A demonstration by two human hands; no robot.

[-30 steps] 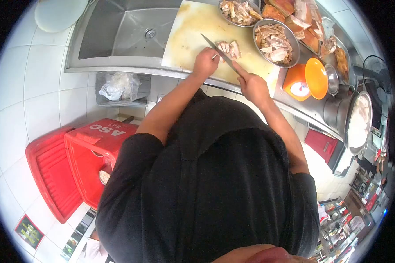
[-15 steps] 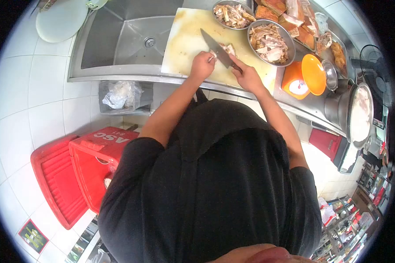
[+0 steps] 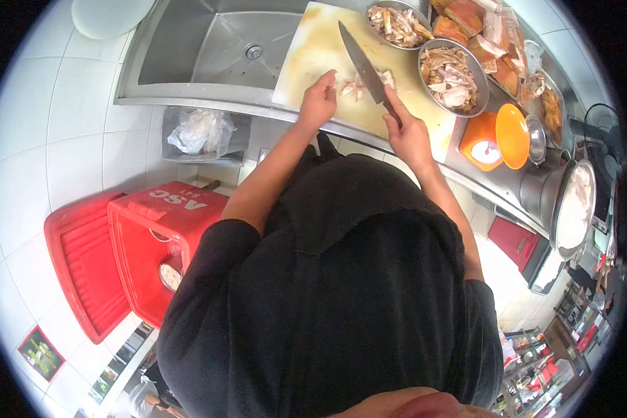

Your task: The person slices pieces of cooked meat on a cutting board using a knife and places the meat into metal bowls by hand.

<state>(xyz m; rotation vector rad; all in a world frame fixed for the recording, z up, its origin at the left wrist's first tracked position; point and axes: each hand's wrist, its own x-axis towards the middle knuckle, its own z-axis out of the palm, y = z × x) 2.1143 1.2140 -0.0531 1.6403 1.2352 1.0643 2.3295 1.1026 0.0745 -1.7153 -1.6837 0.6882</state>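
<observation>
My right hand [image 3: 409, 138] grips the dark handle of a large chef's knife [image 3: 359, 60], its blade slanting up and left over the white cutting board [image 3: 301, 57]. Chopped pale meat pieces [image 3: 352, 88] lie on the board left of the blade, and more pieces show just right of it. Near the board's front edge, my left hand [image 3: 319, 101] has its fingers stretched out and holds nothing visible. It is close to the meat but seems apart from it.
Two metal bowls of cut meat stand at the board's right; the nearer bowl [image 3: 461, 113] adjoins an orange scale [image 3: 479, 143]. Large roasted meat slabs [image 3: 463, 19] lie behind. A steel sink [image 3: 188, 76] is left, a red cooler box [image 3: 150, 230] below.
My left hand has let go of the meat and opened. The knife and right hand have shifted slightly right and nearer me relative to the board; cut pieces now lie spread out. The view has shifted.
</observation>
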